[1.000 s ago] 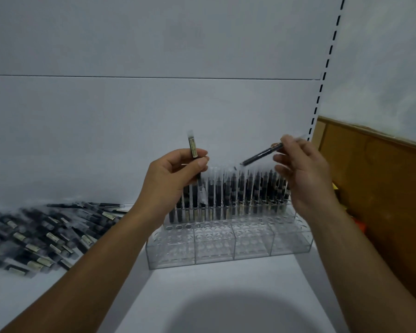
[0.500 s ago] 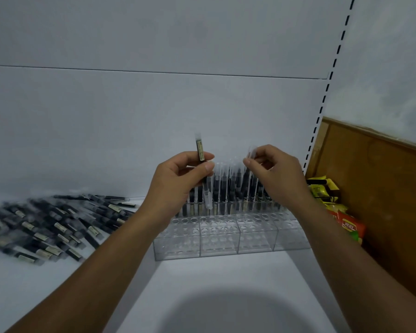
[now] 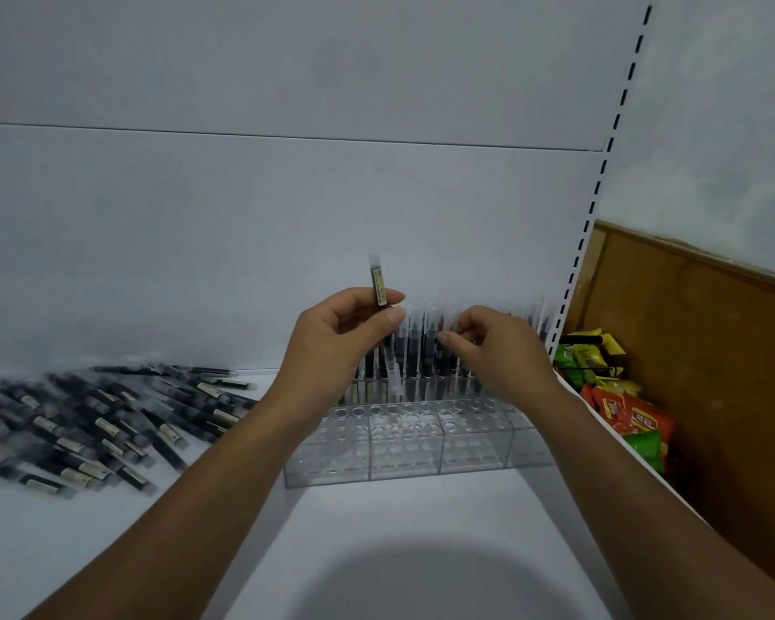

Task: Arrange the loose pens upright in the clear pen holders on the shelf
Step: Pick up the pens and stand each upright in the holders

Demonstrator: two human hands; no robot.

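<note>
A row of clear pen holders (image 3: 403, 454) stands on the white shelf (image 3: 399, 530) against the back wall. Black pens with clear caps (image 3: 415, 351) stand upright in its back holes; the front holes hold nothing. My left hand (image 3: 341, 351) grips one black pen (image 3: 379, 284) upright above the holders' left part. My right hand (image 3: 502, 351) is down among the standing pens, its thumb and fingertips pinching the top of a pen (image 3: 441, 326) in the rack. A heap of loose pens (image 3: 99, 418) lies on the shelf at the left.
A slotted white upright (image 3: 593, 208) ends the shelf on the right. Beyond it lie green, yellow and red snack packets (image 3: 623, 413) in front of a brown wooden panel (image 3: 712, 360). My shadow falls on the shelf's near part.
My right hand turned its pen from slanting to upright and lowered it leftward into the row of standing pens. My left hand kept its pen upright in about the same place.
</note>
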